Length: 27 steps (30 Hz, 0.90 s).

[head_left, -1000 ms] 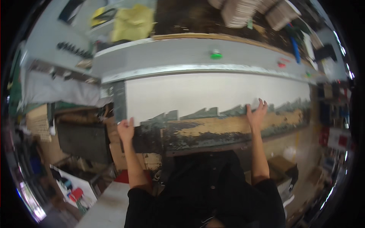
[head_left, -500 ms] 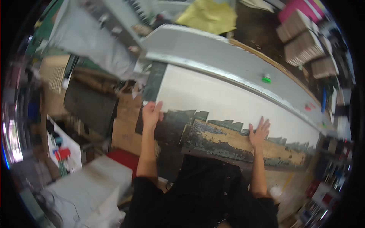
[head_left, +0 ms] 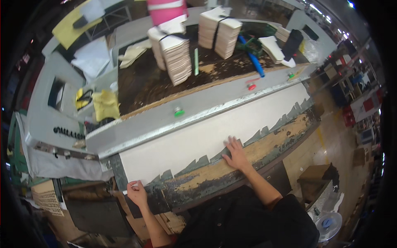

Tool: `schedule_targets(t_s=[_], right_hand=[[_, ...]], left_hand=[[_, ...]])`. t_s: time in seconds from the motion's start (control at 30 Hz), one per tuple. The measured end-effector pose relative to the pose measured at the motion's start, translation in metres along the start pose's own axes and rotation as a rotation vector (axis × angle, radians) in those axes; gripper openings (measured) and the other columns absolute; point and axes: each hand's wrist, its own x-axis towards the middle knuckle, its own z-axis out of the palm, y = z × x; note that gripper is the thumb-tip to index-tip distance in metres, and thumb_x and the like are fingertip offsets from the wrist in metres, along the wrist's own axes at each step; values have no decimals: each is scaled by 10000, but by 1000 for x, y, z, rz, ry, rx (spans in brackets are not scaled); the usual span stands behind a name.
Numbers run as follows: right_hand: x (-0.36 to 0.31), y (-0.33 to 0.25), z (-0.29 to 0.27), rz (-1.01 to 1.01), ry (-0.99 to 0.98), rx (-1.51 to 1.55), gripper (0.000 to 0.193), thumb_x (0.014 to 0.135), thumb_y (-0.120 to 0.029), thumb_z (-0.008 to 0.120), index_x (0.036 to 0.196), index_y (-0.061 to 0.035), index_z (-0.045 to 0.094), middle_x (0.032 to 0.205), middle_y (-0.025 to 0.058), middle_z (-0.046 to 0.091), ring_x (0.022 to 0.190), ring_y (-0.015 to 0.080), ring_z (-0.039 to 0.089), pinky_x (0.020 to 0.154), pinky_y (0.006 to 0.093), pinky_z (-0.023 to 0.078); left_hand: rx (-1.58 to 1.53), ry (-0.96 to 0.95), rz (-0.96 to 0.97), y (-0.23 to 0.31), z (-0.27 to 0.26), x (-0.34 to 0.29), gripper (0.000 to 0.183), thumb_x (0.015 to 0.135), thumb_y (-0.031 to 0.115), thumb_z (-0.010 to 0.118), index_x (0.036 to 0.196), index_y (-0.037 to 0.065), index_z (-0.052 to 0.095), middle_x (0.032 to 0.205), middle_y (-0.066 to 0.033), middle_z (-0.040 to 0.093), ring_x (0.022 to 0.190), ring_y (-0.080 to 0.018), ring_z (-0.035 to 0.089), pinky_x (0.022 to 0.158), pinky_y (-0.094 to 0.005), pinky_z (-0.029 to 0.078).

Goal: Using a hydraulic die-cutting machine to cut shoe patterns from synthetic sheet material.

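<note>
Fingers [head_left: 234, 143] of our right hand [head_left: 237, 158] spread open over the jagged edge of the white sheet [head_left: 186, 142], alongside the grey beam [head_left: 140, 127]. Our left hand [head_left: 137, 195] curls at the sheet's near-left corner; whether it pinches, we cannot tell.

From my remote seat I see a crowded workshop around the work area. On the right, I make out a smooth, pale beige floor [head_left: 304, 153] with a painted yellow line [head_left: 322, 140] running along it. A brown cardboard box [head_left: 316, 173] stands near that line, and farther back I find a red-and-white boxy shape [head_left: 366, 105], too blurred to identify. Bright white strip lights [head_left: 317, 9] glow overhead against a dim upper background. At lower left I see a dark grey rectangular panel [head_left: 95, 215].
</note>
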Motion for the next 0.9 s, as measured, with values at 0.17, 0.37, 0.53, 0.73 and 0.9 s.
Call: schedule_targets(t_s=[0.17, 0.37, 0.53, 0.73, 0.9], right_hand=[[-74, 19, -26, 70, -144, 405, 212, 976, -240, 729, 1070, -66, 805, 979, 188, 765, 915, 389, 735, 821, 449, 589], [-132, 61, -57, 192, -79, 558, 370, 914, -362, 854, 752, -60, 714, 685, 119, 679, 619, 306, 689, 605, 405, 542], [-122, 93, -71, 131, -108, 691, 227, 931, -277, 838, 902, -64, 764, 824, 113, 737, 715, 259, 735, 677, 372, 586], [-119, 113, -70, 11, -262, 844, 184, 935, -221, 832, 991, -54, 777, 866, 99, 744, 780, 220, 733, 739, 350, 591], [-118, 114, -70, -2, -219, 956, 143, 921, -142, 827, 962, -19, 767, 858, 109, 753, 762, 202, 732, 735, 330, 581]], left_hand=[[-332, -259, 182, 189, 46, -23, 135, 936, 103, 810, 965, 40, 694, 595, 3, 549, 566, -53, 512, 537, -266, 406], [-407, -275, 949, 459, 97, -55, 225, 853, 81, 853, 1019, 22, 713, 787, -81, 679, 695, -185, 642, 673, -303, 505], [-194, -168, 1357, 650, 189, -37, 652, 932, 372, 794, 1375, -46, 564, 1236, -237, 677, 1121, -415, 686, 1017, -488, 530], [446, -433, 838, 719, 292, 18, 949, 843, 535, 815, 1455, -102, 465, 1324, -269, 688, 1273, -391, 668, 1113, -519, 485], [-45, -296, 995, 700, 272, 3, 957, 771, 431, 879, 1475, -89, 493, 1366, -301, 646, 1304, -443, 619, 1118, -505, 494]])
